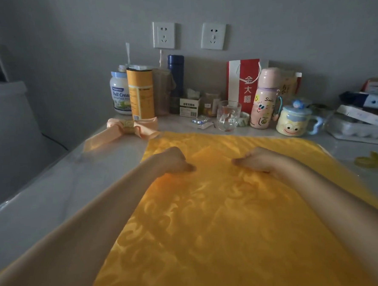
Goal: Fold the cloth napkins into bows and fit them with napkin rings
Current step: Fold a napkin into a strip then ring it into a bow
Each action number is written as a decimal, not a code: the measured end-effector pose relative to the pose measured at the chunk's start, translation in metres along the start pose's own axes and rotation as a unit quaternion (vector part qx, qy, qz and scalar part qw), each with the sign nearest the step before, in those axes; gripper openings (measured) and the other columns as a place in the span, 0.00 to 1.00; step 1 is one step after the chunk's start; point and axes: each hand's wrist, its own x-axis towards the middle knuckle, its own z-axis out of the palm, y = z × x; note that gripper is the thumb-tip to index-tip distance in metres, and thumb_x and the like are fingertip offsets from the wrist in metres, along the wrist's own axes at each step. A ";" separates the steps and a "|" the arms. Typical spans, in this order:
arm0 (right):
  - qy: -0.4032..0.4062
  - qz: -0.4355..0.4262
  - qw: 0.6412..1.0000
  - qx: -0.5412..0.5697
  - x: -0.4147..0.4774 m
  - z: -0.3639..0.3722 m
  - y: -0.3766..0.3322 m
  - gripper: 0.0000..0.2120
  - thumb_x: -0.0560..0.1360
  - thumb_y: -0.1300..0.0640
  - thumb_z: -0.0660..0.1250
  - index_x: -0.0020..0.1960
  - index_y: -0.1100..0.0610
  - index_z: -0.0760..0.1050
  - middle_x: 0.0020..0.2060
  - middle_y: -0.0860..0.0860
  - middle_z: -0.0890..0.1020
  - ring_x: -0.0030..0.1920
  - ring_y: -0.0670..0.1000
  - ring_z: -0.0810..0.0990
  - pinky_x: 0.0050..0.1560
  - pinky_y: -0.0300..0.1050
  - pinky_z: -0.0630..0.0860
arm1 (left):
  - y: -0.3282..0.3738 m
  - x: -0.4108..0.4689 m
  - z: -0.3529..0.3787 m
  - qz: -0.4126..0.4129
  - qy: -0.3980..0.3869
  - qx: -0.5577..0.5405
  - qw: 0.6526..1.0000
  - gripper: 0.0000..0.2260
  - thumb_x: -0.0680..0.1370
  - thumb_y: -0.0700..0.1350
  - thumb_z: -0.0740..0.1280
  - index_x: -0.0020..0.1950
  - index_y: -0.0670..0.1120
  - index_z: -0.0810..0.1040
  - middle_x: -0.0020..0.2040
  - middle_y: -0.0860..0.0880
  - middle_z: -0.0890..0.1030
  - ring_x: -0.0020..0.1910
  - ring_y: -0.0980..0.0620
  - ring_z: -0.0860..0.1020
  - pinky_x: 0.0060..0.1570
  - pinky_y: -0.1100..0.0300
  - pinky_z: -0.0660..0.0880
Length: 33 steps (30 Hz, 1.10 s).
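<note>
A large yellow patterned napkin (220, 207) lies spread flat on the pale table (54, 195). Both my hands rest on its far half, backs up, with the thumbs pointing toward each other. My left hand (173, 160) presses the cloth left of centre and my right hand (257, 159) presses it right of centre; the fingertips are hidden behind the knuckles. A peach napkin folded into a bow (125, 130) lies at the far left with a gold ring (128, 125) round its middle. A yellowish ring-like piece (368, 159) lies on the table to the right of the cloth.
Along the wall stand a milk-powder jar (119, 94), an orange canister (140, 92), a blue flask (176, 75), a glass mug (228, 115), a pink bottle (264, 98), a cartoon mug (295, 121) and a red bag (244, 82). Boxes (363, 114) are stacked at the right.
</note>
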 end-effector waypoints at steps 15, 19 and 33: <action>0.079 -0.070 0.994 -0.023 0.005 0.014 0.007 0.11 0.75 0.52 0.67 0.39 0.58 0.76 0.34 0.51 0.76 0.32 0.48 0.72 0.29 0.40 0.64 | -0.001 0.015 0.020 -0.015 0.156 -0.059 0.986 0.08 0.77 0.46 0.67 0.50 0.43 0.82 0.51 0.44 0.81 0.48 0.45 0.79 0.41 0.58 0.73; 0.110 -0.072 0.991 -0.002 0.009 0.020 0.011 0.13 0.77 0.49 0.63 0.41 0.58 0.77 0.37 0.53 0.80 0.38 0.52 0.77 0.35 0.42 0.69 | -0.001 0.016 0.025 -0.036 0.179 -0.055 0.982 0.10 0.79 0.49 0.63 0.50 0.45 0.81 0.49 0.46 0.80 0.46 0.45 0.78 0.40 0.58 0.71; 0.140 -0.153 0.975 0.074 0.014 0.030 0.015 0.08 0.73 0.64 0.65 0.46 0.52 0.77 0.42 0.46 0.78 0.47 0.49 0.76 0.48 0.40 0.71 | -0.006 0.006 0.040 0.062 0.225 -0.130 0.964 0.12 0.73 0.35 0.62 0.49 0.48 0.80 0.53 0.49 0.80 0.54 0.48 0.76 0.56 0.54 0.74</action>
